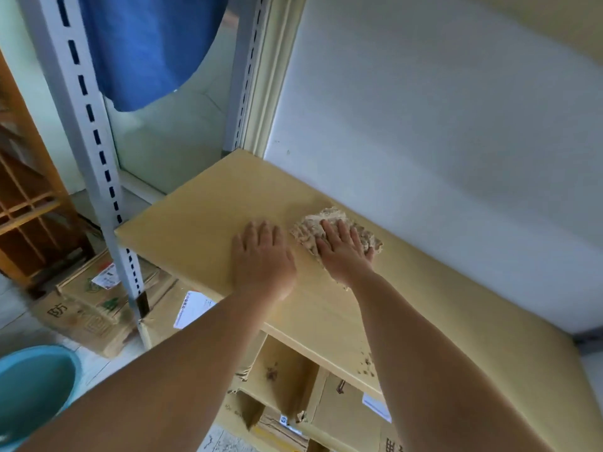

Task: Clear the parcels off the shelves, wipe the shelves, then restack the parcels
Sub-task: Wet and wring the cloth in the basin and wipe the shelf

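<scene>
Both hands lay on the bare shelf (202, 216) at frame centre: your right hand (344, 254) pressed flat-fingered on the rag (313, 223), your left hand (261, 256) rested flat, holding nothing. Cardboard parcels (98, 308) sat lower left. Wiping looked underway; restacking likely follows.

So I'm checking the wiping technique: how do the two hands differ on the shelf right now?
The right hand presses flat on the cloth, while the left hand rests on bare shelf. The right hand lies nearer the wall; the left hand sits nearer the shelf's front edge. Both are palm down with fingers straight.
</scene>
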Tool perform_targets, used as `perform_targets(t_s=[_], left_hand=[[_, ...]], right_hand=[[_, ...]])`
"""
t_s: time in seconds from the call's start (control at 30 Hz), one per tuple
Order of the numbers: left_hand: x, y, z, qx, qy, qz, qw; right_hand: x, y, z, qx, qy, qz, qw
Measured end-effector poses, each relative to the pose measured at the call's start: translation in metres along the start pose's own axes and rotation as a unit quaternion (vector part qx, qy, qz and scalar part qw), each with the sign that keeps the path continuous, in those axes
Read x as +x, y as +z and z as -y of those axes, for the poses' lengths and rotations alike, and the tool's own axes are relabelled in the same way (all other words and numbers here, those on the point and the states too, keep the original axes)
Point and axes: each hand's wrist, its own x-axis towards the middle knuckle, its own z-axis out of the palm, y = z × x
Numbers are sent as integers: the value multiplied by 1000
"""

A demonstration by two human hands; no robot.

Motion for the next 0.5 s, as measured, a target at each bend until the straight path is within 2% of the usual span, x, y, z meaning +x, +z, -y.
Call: perform_targets(t_s=[0.2, 0.37, 0.5], left_hand=[[-4, 3, -4, 60, 1, -38, 997], [-4, 3, -4, 56, -5, -28, 998], [-4, 2, -4, 58, -7, -19, 998]], right_hand=[[36, -16, -30, 19, 33, -9, 999], [35, -15, -40, 14, 28, -23, 999], [25, -17, -84, 20, 66, -30, 997]])
